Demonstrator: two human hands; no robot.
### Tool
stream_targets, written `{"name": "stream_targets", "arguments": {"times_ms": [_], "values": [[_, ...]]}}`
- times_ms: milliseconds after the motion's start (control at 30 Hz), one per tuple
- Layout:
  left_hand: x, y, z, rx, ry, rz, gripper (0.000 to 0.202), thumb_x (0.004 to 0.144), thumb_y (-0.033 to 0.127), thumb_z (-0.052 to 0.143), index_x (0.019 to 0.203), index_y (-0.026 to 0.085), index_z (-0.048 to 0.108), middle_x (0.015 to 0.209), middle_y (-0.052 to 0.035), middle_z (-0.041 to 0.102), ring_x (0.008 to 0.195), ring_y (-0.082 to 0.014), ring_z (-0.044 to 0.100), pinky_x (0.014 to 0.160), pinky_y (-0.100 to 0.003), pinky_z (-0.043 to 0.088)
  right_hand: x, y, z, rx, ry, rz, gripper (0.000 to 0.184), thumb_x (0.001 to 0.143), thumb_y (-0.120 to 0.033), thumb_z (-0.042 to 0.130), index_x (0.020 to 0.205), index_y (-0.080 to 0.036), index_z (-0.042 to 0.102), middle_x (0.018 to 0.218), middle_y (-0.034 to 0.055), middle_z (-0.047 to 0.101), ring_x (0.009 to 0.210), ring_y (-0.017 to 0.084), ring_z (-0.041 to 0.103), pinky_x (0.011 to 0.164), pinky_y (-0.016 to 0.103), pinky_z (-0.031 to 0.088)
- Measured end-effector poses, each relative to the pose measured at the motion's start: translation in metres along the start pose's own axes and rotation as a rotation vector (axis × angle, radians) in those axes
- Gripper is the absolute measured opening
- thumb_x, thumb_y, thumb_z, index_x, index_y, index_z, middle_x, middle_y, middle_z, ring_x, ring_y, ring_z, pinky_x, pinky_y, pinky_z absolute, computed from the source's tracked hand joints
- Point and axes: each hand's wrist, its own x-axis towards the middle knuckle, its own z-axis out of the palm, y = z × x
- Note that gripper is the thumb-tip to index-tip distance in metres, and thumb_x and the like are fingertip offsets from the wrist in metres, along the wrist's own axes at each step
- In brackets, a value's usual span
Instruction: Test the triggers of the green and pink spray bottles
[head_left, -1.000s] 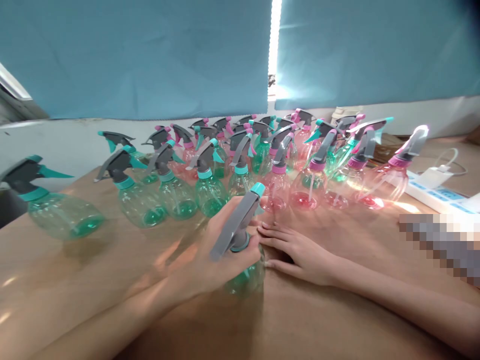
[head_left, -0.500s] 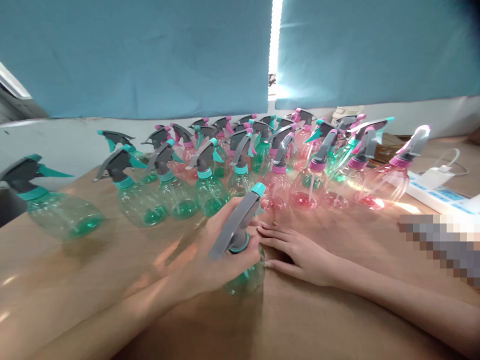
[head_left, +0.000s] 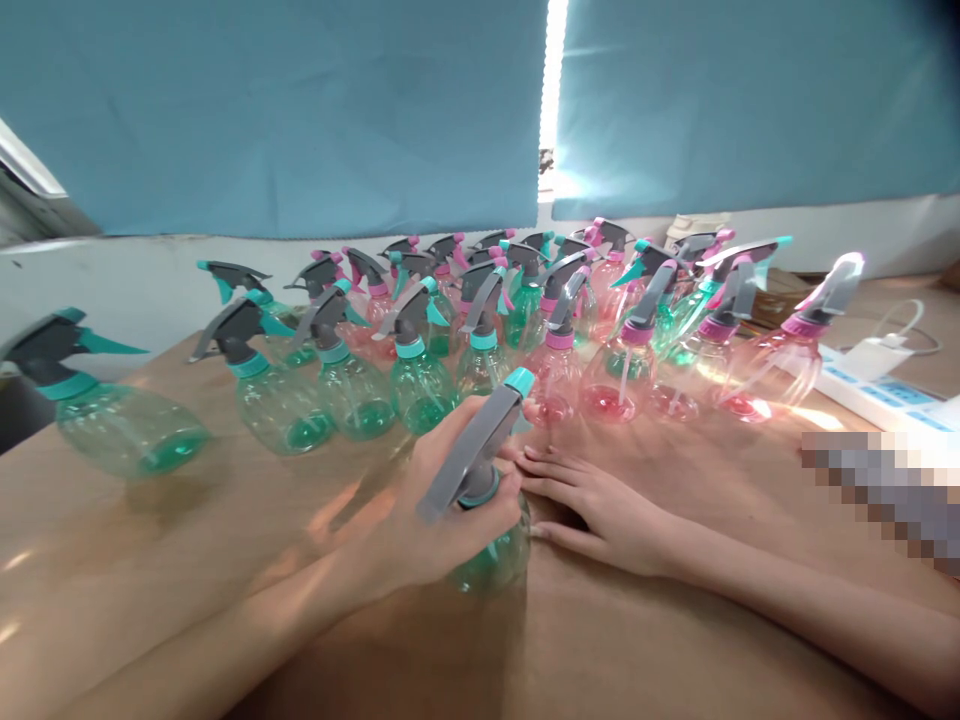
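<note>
Near the middle of the head view, a green spray bottle with a grey trigger head and teal nozzle stands on the wooden table. My left hand is wrapped round its neck, just under the spray head. Beside it on the right, my right hand lies flat on the table, fingers stretched toward the bottle. Its fingertips come close to the bottle; whether they touch I cannot tell. Behind my hands stand a green spray bottle and a pink spray bottle.
Several more green and pink spray bottles crowd the back of the table; one green bottle stands apart at the left. A white power strip with a plugged-in charger lies at the right, near a blurred-out patch. Blue curtains hang behind.
</note>
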Motion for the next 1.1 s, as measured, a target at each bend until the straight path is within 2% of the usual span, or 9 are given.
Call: {"name": "stream_targets", "arguments": {"times_ms": [167,367,533,800,967,1100], "values": [[0.0001,0.0005,-0.0002,-0.032,-0.043,-0.009,0.025,0.080,0.019,0.047,0.104,0.023,0.045,0.086,0.0029,0.058,0.057,-0.0110,0.053,0.058,-0.027,0.047,0.0000,-0.0006,-0.0002,-0.001,-0.009,0.003,0.058,0.095,-0.050,0.051,0.144,-0.021,0.046,0.148,0.0098,0.046,0.140,0.029,0.035,0.115,0.051,0.030],[0.0060,0.0002,-0.0016,-0.047,-0.032,-0.009,0.025,0.079,0.018,0.047,0.103,0.023,0.045,0.087,0.0018,0.058,0.069,-0.0135,0.058,0.064,-0.026,0.049,0.0008,-0.0016,-0.0011,-0.011,-0.022,0.001,0.058,0.095,-0.050,0.050,0.143,-0.019,0.046,0.149,0.0105,0.045,0.141,0.029,0.035,0.116,0.050,0.030],[0.0077,-0.0035,-0.0005,-0.018,-0.024,0.011,0.021,0.079,0.017,0.047,0.098,0.024,0.045,0.084,0.0031,0.056,0.067,-0.0131,0.055,0.066,-0.027,0.049,0.0010,-0.0016,-0.0006,-0.006,-0.011,0.003,0.057,0.094,-0.050,0.051,0.143,-0.020,0.047,0.148,0.0100,0.046,0.141,0.029,0.035,0.116,0.050,0.030],[0.0057,-0.0067,0.0002,-0.030,-0.048,0.036,0.025,0.079,0.016,0.046,0.102,0.024,0.043,0.086,0.0033,0.055,0.060,-0.0111,0.050,0.062,-0.026,0.048,0.0013,-0.0023,-0.0021,-0.037,-0.051,0.008,0.058,0.096,-0.051,0.047,0.144,-0.017,0.046,0.150,0.0108,0.043,0.142,0.028,0.033,0.116,0.050,0.029],[0.0023,-0.0066,0.0001,0.003,-0.020,0.054,0.021,0.080,0.016,0.047,0.099,0.024,0.043,0.084,0.0033,0.054,0.063,-0.0123,0.053,0.065,-0.028,0.049,0.0012,-0.0017,-0.0018,-0.033,-0.032,0.007,0.058,0.095,-0.051,0.048,0.143,-0.018,0.047,0.149,0.0109,0.044,0.141,0.028,0.034,0.116,0.050,0.030],[0.0035,0.0000,-0.0032,0.018,-0.034,0.012,0.017,0.081,0.020,0.048,0.097,0.025,0.044,0.086,0.0023,0.059,0.069,-0.0146,0.060,0.067,-0.030,0.050,0.0011,-0.0016,-0.0015,-0.021,-0.019,0.000,0.057,0.095,-0.051,0.049,0.142,-0.017,0.048,0.149,0.0113,0.044,0.141,0.029,0.035,0.115,0.051,0.030]]}}
